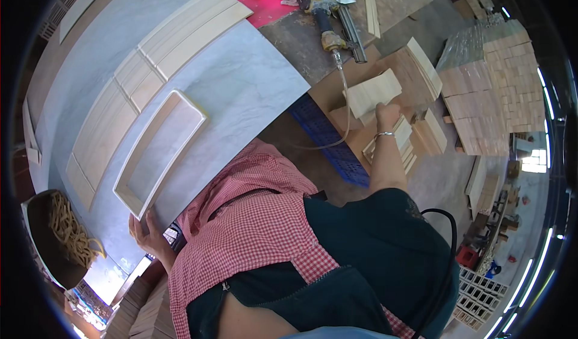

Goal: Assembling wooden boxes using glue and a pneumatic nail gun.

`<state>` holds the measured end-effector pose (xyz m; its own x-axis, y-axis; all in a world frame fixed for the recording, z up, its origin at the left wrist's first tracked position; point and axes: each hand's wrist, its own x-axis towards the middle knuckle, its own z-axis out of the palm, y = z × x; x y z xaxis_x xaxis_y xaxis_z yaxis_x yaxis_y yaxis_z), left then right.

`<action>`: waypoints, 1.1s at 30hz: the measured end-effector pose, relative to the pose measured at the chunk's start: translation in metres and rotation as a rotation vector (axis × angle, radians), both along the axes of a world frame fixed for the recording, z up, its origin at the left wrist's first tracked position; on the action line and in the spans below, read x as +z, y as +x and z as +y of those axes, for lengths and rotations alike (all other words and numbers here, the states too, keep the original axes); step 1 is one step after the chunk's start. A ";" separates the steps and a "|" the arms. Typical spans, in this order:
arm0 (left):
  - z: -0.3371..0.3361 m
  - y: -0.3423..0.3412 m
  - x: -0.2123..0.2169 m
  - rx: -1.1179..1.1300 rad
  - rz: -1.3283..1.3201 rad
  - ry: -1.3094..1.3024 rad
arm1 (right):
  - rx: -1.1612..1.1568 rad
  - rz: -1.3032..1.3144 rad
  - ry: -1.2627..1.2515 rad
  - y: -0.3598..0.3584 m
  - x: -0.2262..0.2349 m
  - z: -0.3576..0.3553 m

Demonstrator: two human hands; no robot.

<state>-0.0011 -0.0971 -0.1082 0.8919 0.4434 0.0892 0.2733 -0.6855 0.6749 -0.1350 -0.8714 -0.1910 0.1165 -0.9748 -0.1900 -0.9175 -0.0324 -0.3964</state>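
A long, shallow wooden frame [158, 185] with open middle lies tilted on the grey-white tabletop [241, 56]. At its near end my left hand [150, 235] grips the corner, fingers either side of it. Off to the right, my right hand [387, 116] is closed on a thin wooden board [374, 93] above a cardboard box [333, 89]. More thin wooden slats [402, 139] stand in that box beside my wrist; my palm hides part of the held board's edge.
Grooved wooden panels [150, 68] line the table behind the frame. A nail gun [328, 20] with an air hose lies at the back. A dark bin of elastic bands [71, 231] hangs at left. The box rests on a blue crate [337, 152]; wrapped wood stacks [490, 80] stand right.
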 end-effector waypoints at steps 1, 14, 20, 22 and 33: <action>0.003 -0.001 0.000 0.009 0.002 0.005 | 0.009 0.002 0.005 0.004 -0.001 0.007; 0.011 -0.003 -0.011 -0.001 -0.038 0.091 | 0.060 0.231 -0.050 0.100 0.081 0.044; 0.017 -0.007 -0.013 -0.003 -0.034 0.086 | 0.074 0.311 0.143 0.093 0.034 0.033; 0.012 -0.006 -0.008 -0.007 -0.028 0.064 | 0.062 0.289 0.154 0.085 0.038 0.036; 0.006 -0.002 -0.007 0.011 -0.043 0.069 | 0.080 0.023 -0.148 0.029 0.019 0.022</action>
<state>-0.0028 -0.0913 -0.1148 0.8815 0.4449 0.1584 0.2529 -0.7280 0.6372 -0.1062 -0.8495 -0.1717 0.1918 -0.9802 -0.0487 -0.9183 -0.1617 -0.3612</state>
